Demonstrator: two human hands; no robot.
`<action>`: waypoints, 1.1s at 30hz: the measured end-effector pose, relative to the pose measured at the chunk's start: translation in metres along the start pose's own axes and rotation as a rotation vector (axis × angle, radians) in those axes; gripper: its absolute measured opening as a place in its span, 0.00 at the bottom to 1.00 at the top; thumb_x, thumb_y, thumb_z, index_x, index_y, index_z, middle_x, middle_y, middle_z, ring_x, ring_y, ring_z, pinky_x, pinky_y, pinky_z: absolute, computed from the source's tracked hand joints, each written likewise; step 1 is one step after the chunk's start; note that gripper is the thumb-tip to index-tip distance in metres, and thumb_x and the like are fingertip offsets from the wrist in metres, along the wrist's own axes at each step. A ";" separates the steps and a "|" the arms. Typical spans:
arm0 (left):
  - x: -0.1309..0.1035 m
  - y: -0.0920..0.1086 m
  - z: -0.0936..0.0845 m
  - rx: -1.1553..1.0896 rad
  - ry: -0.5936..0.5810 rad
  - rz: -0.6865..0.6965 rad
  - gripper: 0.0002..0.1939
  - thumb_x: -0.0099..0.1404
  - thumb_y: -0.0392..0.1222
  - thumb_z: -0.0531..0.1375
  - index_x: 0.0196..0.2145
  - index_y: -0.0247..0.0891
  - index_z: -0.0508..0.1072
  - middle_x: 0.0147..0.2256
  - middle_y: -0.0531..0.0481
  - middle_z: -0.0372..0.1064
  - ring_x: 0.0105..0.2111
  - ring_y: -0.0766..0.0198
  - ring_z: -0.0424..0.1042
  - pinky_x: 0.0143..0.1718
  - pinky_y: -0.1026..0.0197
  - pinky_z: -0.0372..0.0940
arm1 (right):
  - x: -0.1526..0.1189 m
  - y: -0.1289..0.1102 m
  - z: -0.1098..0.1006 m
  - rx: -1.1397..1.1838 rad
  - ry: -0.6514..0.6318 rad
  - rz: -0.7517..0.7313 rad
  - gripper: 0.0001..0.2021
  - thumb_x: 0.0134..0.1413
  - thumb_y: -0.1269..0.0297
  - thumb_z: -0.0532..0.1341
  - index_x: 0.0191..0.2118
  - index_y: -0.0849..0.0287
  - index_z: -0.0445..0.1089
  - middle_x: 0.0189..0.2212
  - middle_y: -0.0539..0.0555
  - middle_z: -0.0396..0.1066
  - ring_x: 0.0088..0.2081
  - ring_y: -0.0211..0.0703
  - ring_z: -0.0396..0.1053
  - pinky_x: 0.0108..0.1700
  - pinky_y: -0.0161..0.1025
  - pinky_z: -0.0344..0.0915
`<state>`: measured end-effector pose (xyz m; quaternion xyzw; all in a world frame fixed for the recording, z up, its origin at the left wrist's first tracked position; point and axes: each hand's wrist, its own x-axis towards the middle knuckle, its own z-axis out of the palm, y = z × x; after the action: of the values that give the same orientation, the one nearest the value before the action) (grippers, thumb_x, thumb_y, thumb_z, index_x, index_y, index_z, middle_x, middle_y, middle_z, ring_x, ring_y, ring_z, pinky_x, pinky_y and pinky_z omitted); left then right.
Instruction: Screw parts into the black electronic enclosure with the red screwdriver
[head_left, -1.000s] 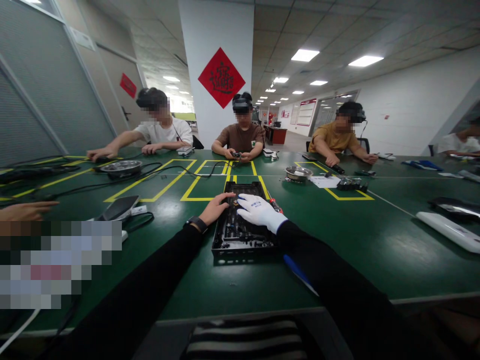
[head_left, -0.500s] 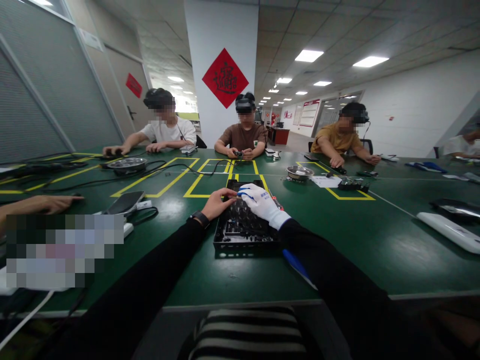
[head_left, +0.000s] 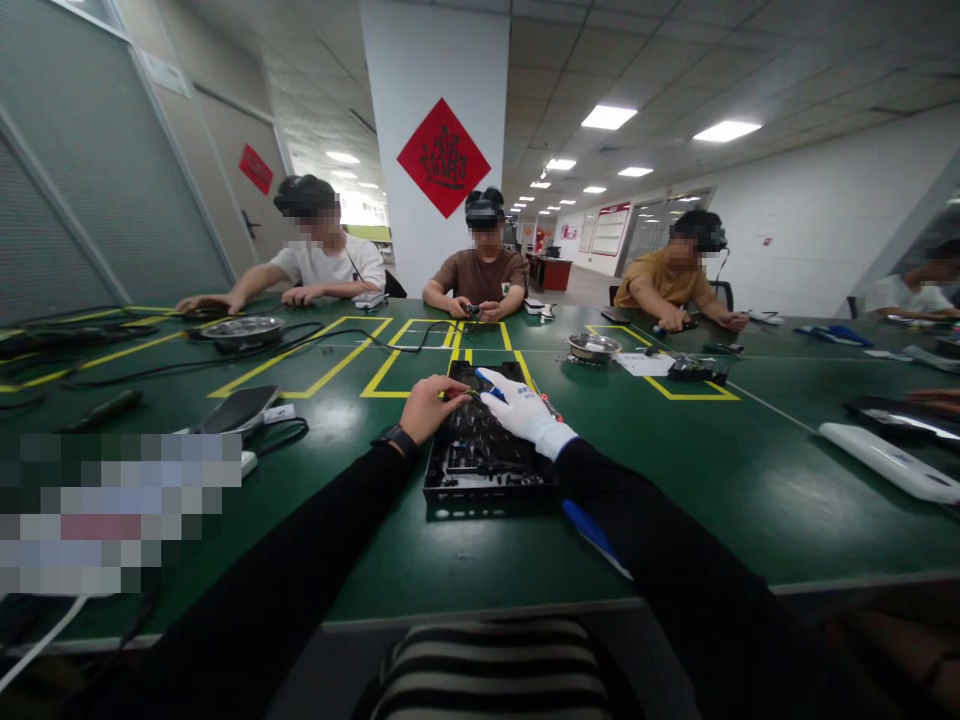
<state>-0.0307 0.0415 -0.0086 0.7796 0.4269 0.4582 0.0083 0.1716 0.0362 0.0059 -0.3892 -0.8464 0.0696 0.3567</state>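
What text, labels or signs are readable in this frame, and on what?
Red diamond sign on the white pillar: one dark character, too stylised to read.
Smaller red sign on the left wall: unreadable.
Wall boards down the corridor: too small.
White glove on the right hand: blue print, too blurred.
Lower left patch: pixelated.

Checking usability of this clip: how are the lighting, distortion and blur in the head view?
Head view: even ceiling light, soft glare on the green table; strong wide-angle bending at the edges; the left hand, right hand and black tray are fairly sharp but small; faces and a lower-left patch are pixelated.
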 end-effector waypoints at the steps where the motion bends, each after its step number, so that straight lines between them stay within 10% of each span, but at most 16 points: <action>1: 0.000 0.000 0.000 -0.005 -0.006 -0.003 0.13 0.55 0.48 0.61 0.35 0.39 0.76 0.30 0.48 0.72 0.31 0.62 0.68 0.35 0.60 0.63 | 0.000 0.001 0.001 -0.011 -0.033 -0.016 0.24 0.58 0.60 0.51 0.60 0.52 0.53 0.57 0.52 0.60 0.56 0.42 0.60 0.58 0.43 0.55; 15: 0.000 0.012 -0.002 -0.310 -0.092 -0.092 0.16 0.52 0.44 0.63 0.39 0.36 0.74 0.30 0.49 0.74 0.31 0.62 0.71 0.38 0.59 0.64 | -0.002 0.001 0.002 -0.212 -0.164 0.012 0.14 0.60 0.62 0.50 0.48 0.58 0.65 0.47 0.57 0.68 0.48 0.43 0.66 0.51 0.40 0.60; 20: 0.001 0.004 -0.002 -0.108 0.038 -0.107 0.11 0.51 0.49 0.63 0.26 0.38 0.75 0.27 0.50 0.72 0.31 0.61 0.69 0.37 0.58 0.62 | 0.000 0.001 0.001 -0.178 -0.108 0.027 0.12 0.59 0.63 0.50 0.44 0.57 0.67 0.43 0.56 0.70 0.45 0.43 0.67 0.48 0.39 0.61; 26: -0.001 0.001 -0.002 -0.156 0.044 -0.149 0.28 0.67 0.48 0.43 0.15 0.38 0.70 0.25 0.49 0.71 0.32 0.64 0.69 0.43 0.59 0.59 | 0.002 0.007 0.004 -0.062 0.001 -0.050 0.14 0.58 0.65 0.52 0.48 0.56 0.66 0.48 0.54 0.68 0.49 0.41 0.64 0.54 0.41 0.59; 33: 0.001 0.003 0.005 -0.139 0.025 -0.136 0.19 0.65 0.50 0.47 0.44 0.39 0.71 0.46 0.48 0.69 0.49 0.60 0.63 0.53 0.56 0.55 | 0.005 0.009 0.006 0.032 0.036 -0.194 0.19 0.57 0.68 0.51 0.54 0.57 0.63 0.53 0.53 0.64 0.54 0.40 0.60 0.59 0.42 0.54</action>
<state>-0.0253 0.0424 -0.0092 0.7405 0.4461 0.4948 0.0881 0.1710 0.0464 0.0010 -0.3005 -0.8725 0.0415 0.3830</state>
